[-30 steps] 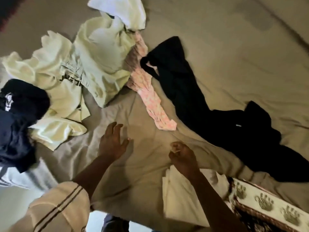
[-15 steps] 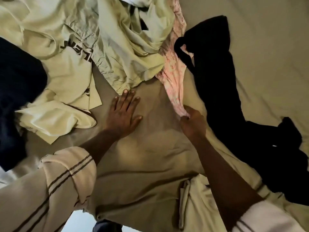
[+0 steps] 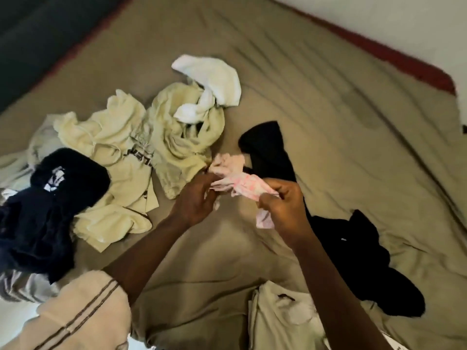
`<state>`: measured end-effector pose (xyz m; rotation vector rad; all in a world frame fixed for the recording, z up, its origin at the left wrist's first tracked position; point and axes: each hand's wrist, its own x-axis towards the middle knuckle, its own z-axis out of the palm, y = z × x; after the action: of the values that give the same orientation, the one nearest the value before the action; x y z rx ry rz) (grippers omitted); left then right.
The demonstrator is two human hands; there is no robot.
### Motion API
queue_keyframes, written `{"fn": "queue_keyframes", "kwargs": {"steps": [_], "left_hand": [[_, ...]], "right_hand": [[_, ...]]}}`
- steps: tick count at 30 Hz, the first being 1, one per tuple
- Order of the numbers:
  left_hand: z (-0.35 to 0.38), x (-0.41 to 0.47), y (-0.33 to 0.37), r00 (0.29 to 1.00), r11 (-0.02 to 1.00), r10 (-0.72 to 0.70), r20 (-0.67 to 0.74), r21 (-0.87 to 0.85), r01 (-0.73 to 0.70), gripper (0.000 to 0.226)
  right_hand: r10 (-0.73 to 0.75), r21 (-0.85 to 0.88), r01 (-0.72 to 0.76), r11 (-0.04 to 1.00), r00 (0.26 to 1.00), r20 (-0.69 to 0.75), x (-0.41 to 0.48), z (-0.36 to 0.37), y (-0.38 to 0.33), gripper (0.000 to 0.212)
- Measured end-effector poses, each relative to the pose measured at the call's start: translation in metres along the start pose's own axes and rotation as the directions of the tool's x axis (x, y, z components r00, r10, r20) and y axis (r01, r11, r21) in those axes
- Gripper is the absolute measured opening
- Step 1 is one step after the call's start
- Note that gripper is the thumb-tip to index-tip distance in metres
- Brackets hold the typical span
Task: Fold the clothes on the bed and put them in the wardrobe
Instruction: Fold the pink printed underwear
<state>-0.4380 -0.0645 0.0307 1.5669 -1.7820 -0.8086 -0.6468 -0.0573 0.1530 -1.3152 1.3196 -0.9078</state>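
The olive-sheeted bed (image 3: 328, 122) fills the view. A long black garment (image 3: 341, 236) sprawls across its right half. A heap of pale yellow clothes (image 3: 121, 147) lies at the left, with a dark navy garment (image 3: 43, 210) beside it. A white cloth (image 3: 217, 77) rests on the heap's far end, and what looks like a folded cream piece (image 3: 280, 317) sits at the near edge. A small pink patterned garment (image 3: 240, 184) is held up above the sheet between the heap and the black garment. The left hand (image 3: 194, 200) and right hand (image 3: 285, 203) each pinch one end, fingers (image 3: 280, 189) curled tight on the cloth.
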Motion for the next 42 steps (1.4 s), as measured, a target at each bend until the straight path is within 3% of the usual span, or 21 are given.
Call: {"fn": "queue_keyframes", "kwargs": {"steps": [3,5,7,9,13,16,18,21,23,25,27,29,31,32,33,35,38,40,42], "left_hand": [[-0.04,0.008,0.081,0.986,0.972,-0.157,0.051,-0.171,0.163,0.023],[-0.063,0.014,0.13,0.977,0.909,-0.186,0.104,-0.36,0.211,0.024],[-0.082,0.012,0.184,0.968,0.824,-0.196,0.157,-0.508,0.249,0.025],[-0.095,0.01,0.224,0.947,0.719,-0.244,0.21,-0.616,0.321,0.026],[-0.111,-0.001,0.296,0.857,0.497,-0.413,0.307,-0.713,0.494,0.026],[-0.11,-0.017,0.335,0.836,0.318,-0.441,0.328,-0.814,0.487,0.024],[-0.107,-0.027,0.354,0.846,0.252,-0.437,0.306,-0.861,0.441,0.023],[-0.11,-0.04,0.378,0.886,0.295,-0.404,0.226,-0.885,0.36,0.011],[-0.113,-0.045,0.387,0.924,0.394,-0.358,0.133,-0.876,0.279,0.028],[-0.118,-0.054,0.397,0.946,0.446,-0.321,0.042,-0.875,0.19,0.045],[-0.123,-0.058,0.404,0.955,0.449,-0.295,0.025,-0.879,0.161,0.02],[-0.133,-0.058,0.404,0.968,0.516,-0.247,0.053,-0.838,0.177,0.063],[-0.153,-0.059,0.404,0.987,0.77,-0.096,0.128,-0.619,0.155,0.062],[-0.164,-0.059,0.404,0.984,0.913,-0.004,0.176,-0.401,0.075,0.057],[-0.177,-0.059,0.403,0.977,0.989,0.067,0.204,-0.145,-0.037,0.055],[-0.198,-0.056,0.405,0.964,0.94,0.178,0.198,0.254,-0.226,0.056],[-0.226,-0.051,0.408,0.962,0.831,0.275,0.01,0.501,-0.242,0.033],[-0.244,-0.048,0.406,0.916,0.827,0.386,-0.111,0.481,-0.29,0.027],[-0.261,-0.046,0.402,0.902,0.914,0.386,-0.194,0.217,-0.344,0.021]], "right_hand": [[0.06,0.328,-0.011,0.945,0.989,-0.138,-0.015,-0.043,-0.053,0.019],[0.067,0.545,0.029,0.838,0.986,-0.155,-0.015,-0.066,-0.072,0.045],[0.055,0.6,0.052,0.798,0.986,-0.159,-0.029,-0.087,-0.09,0.06],[0.039,0.509,0.026,0.861,0.992,-0.118,-0.047,-0.091,-0.096,0.069],[-0.129,0.179,0.139,0.974,0.99,-0.064,-0.104,-0.077,-0.096,0.114],[-0.283,0.063,0.283,0.957,0.959,-0.012,-0.134,-0.062,-0.096,0.114],[-0.299,-0.106,0.292,0.951,0.952,-0.065,-0.141,-0.051,-0.097,0.108],[-0.322,-0.169,0.284,0.944,0.906,-0.273,-0.138,-0.052,-0.106,0.062],[-0.266,-0.129,0.239,0.963,0.925,-0.272,-0.132,-0.067,-0.116,0.041],[-0.262,-0.1,0.249,0.963,0.953,-0.153,-0.129,-0.078,-0.129,0.055],[-0.307,-0.166,0.292,0.942,0.949,-0.071,-0.131,-0.075,-0.146,0.071],[-0.354,-0.209,0.327,0.922,0.928,-0.112,-0.127,-0.07,-0.158,0.053],[-0.36,-0.195,0.329,0.924,0.92,-0.156,-0.118,-0.074,-0.17,0.031],[-0.345,-0.165,0.323,0.932,0.931,-0.121,-0.116,-0.079,-0.177,0.03],[-0.335,-0.152,0.322,0.934,0.94,-0.066,-0.115,-0.084,-0.187,0.03],[-0.38,-0.215,0.377,0.901,0.925,0.032,-0.112,-0.09,-0.209,0.023],[-0.437,-0.278,0.461,0.843,0.888,0.144,-0.11,-0.091,-0.245,0.018],[-0.49,-0.268,0.517,0.813,0.856,0.164,-0.108,-0.09,-0.266,0.016],[-0.512,-0.305,0.536,0.787,0.844,0.161,-0.106,-0.095,-0.277,0.008]]}}
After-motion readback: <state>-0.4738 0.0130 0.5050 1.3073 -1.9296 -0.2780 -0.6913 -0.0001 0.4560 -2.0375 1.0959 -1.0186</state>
